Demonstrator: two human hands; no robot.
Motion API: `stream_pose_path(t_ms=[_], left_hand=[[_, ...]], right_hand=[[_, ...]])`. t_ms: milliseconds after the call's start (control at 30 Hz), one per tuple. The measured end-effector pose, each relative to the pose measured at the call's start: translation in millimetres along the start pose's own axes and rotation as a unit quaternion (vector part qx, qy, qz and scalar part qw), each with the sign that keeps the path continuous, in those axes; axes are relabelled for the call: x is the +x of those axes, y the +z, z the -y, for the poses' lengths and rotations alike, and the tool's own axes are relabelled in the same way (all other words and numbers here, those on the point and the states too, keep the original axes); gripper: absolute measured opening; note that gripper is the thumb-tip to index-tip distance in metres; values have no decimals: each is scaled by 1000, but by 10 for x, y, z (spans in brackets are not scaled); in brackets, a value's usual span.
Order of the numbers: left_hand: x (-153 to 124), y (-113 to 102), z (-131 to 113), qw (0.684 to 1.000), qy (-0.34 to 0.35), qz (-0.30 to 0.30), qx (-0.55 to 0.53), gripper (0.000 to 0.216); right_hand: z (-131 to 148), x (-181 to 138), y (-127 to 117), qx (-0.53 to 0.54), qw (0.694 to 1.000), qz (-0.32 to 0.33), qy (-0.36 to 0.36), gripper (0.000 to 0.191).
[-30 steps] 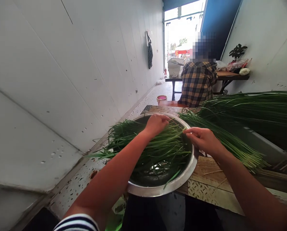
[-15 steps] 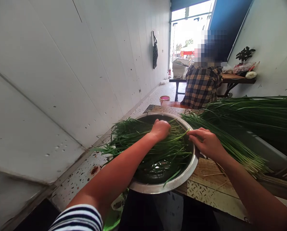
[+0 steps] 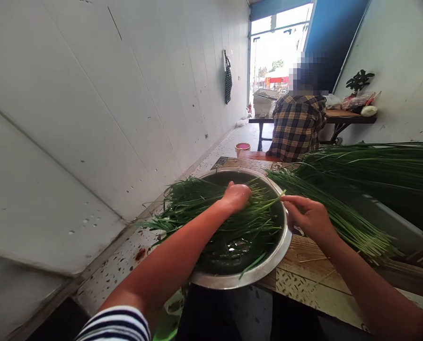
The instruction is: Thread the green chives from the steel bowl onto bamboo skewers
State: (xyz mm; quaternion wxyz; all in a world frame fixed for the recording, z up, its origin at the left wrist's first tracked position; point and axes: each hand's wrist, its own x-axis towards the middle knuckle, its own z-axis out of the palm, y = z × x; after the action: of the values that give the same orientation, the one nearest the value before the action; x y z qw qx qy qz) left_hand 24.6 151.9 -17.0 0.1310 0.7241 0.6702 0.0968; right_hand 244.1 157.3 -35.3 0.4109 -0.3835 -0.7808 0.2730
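A wide metal basin (image 3: 229, 282) holds dark water and a bunch of long green chives (image 3: 204, 201), whose leafy ends hang over the left rim. My left hand (image 3: 237, 196) is closed around the bunch near its pale stem ends. At the right rim, my right hand (image 3: 305, 210) pinches the tip of a chive stalk between thumb and fingers. Another bundle of chives (image 3: 342, 222) lies on the table to the right of that hand, stems toward me.
The basin stands on a patterned wooden table (image 3: 304, 284). A grey crate (image 3: 396, 215) heaped with long greens is at the right. Ahead, a person in a plaid shirt (image 3: 296, 125) sits at another table, near a pink-filled bucket (image 3: 242, 148). A white wall (image 3: 126, 118) runs along the left.
My right hand has shifted slightly to the right, with the pinched stalk tip drawn out to the basin's rim. My left hand keeps its grip in nearly the same place.
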Motion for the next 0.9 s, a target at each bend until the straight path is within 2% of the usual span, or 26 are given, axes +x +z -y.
stream_pose_path(t_ms=[67, 133, 300, 367, 467, 667, 800, 900], left_hand=[[-2, -20, 13, 1000, 2, 3, -6, 4], [0, -37, 41, 1000, 11, 11, -24, 4], [7, -77, 147, 989, 30, -7, -143, 9], [8, -82, 189, 977, 27, -29, -207, 18], [17, -59, 220, 956, -3, -63, -287, 27], [34, 16, 163, 920, -33, -114, -374, 21], [30, 44, 133, 920, -51, -133, -364, 20], [35, 53, 126, 903, -58, -137, -403, 23]], right_hand=[[-28, 6, 30, -26, 996, 4, -83, 21], [-80, 11, 56, -28, 992, 14, -121, 19], [-143, -7, 34, -74, 994, -35, -77, 22], [-118, -22, 14, -112, 992, -28, -55, 24], [-88, -45, 9, -167, 984, -13, -68, 28], [-116, -67, -8, -284, 956, 31, -74, 33], [-85, -37, -55, -203, 976, 38, -67, 32], [-32, -20, -56, -94, 994, 47, -28, 30]])
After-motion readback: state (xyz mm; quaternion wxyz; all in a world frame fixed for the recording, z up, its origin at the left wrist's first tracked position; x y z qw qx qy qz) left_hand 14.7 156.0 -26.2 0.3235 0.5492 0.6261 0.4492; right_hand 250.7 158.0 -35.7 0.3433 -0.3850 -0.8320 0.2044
